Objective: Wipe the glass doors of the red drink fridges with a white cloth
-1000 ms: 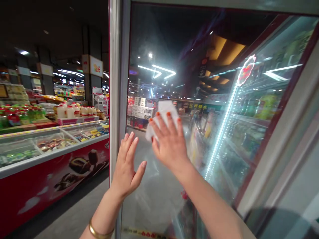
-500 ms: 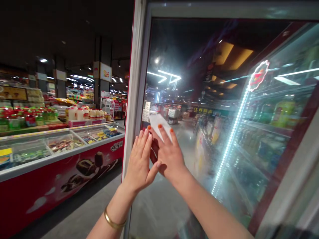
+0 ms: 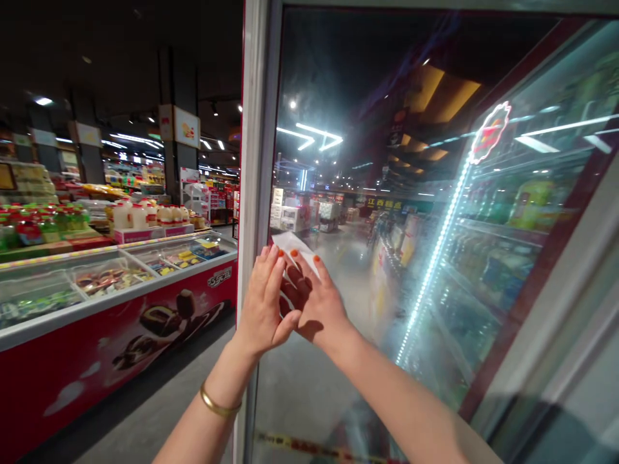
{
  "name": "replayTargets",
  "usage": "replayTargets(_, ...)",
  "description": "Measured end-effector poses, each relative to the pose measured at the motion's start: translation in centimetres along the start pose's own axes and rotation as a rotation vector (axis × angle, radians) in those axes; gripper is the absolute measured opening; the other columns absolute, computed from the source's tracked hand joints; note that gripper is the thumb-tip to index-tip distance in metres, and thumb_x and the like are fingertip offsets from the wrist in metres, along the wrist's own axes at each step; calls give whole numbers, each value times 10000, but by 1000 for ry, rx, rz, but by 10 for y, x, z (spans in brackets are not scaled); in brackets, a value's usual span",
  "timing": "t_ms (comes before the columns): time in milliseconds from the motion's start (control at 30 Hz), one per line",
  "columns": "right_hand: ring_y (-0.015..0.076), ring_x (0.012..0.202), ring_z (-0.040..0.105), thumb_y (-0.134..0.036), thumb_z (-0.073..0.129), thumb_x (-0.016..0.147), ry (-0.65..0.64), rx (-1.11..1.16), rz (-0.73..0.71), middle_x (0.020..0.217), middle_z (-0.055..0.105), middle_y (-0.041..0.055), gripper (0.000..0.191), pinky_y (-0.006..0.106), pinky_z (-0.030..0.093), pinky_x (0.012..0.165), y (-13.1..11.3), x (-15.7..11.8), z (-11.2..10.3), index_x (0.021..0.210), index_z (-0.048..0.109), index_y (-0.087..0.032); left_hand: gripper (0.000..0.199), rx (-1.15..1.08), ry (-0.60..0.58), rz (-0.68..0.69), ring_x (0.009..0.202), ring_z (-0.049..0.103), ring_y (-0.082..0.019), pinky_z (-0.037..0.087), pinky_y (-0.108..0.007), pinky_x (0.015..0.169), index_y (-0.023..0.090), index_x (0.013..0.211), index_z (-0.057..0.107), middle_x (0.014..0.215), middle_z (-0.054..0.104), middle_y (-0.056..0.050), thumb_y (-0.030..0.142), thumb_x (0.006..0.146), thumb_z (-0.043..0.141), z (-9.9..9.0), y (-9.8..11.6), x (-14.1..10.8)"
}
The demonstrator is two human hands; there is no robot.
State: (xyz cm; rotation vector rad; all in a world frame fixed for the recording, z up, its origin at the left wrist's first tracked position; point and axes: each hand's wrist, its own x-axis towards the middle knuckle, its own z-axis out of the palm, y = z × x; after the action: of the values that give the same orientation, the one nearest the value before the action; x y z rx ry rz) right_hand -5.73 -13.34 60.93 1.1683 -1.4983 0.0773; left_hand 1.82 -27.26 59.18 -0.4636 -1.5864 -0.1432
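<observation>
- Head view: your left hand (image 3: 264, 299) stands open and flat against the glass door (image 3: 348, 161) of a lit drinks fridge, fingers up and close together, with a gold bangle (image 3: 217, 401) on the wrist.
- Your right hand (image 3: 312, 299) is just beside the left, its fingers slightly bent and lying over a folded white cloth (image 3: 293, 246). It has hold of the cloth by pressing it against the glass, and its thumb side overlaps the edge of your left hand's palm.
- The white cloth sits against the glass at about the height of your fingertips, between your two hands, with one corner pointing up and left. You cannot tell whether your left fingertips touch it.
- The white door frame (image 3: 255, 193) runs upright just left of your hands, and your left hand is close to it.
- Behind the glass, bottles (image 3: 493, 258) stand on fridge shelves, next to a bright strip of lights (image 3: 435, 270).
- Reflections of ceiling lights and store aisles cover the glass.
- Left of the frame stands a long freezer (image 3: 120, 328) with a red front and a glass top. Large white bottles (image 3: 138, 218) are lined up on a display at its far end.
- The gray floor (image 3: 145, 399) runs along the freezer.
</observation>
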Motion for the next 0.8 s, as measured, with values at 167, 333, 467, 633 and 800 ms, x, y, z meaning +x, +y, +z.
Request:
replayTargets(167,233,1730,235,-403,621,1058,-64,-79,195,1810,416,36,698,496,29,1433,43,-77,-33,1722,422,-323,861,-9,-96,111,1745,209,-330,225,-596,1405,260,1808,123,1854,275,-164,651,1103,427,16,-22,1)
replayTargets(333,394,1739,184,-435,588,1074,-87,-202,524,1884,187,132,730,708,111,1388,116,-75,-57,1752,362,-286,852,-18,-153,67,1751,185,-327,178,-616,1407,270,1802,123,1848,287,-177,617,1100,460,52,-48,3)
replayTargets(467,402,1737,191,-411,607,1060,-171,-212,510,1875,215,154,753,723,141,1378,98,-87,-31,1754,355,-264,862,-52,-191,36,1752,177,-343,169,-639,1403,279,1799,130,1854,270,-175,569,1087,519,81,-65,0)
replayTargets(633,298,1688,353,-426,610,1073,-264,-264,384,1809,416,63,680,578,177,1410,83,-163,-19,1721,416,-370,885,-82,-241,19,1748,179,-357,186,-652,1398,284,1801,121,1855,266,-175,497,1070,572,107,-80,-10)
replayTargets(800,456,1723,214,-447,609,1046,-137,-464,673,1883,162,172,801,770,205,1344,145,-186,-59,1767,317,-257,894,-120,-253,77,1743,209,-354,192,-653,1396,285,1796,155,1834,322,-177,490,1052,606,133,-95,-11)
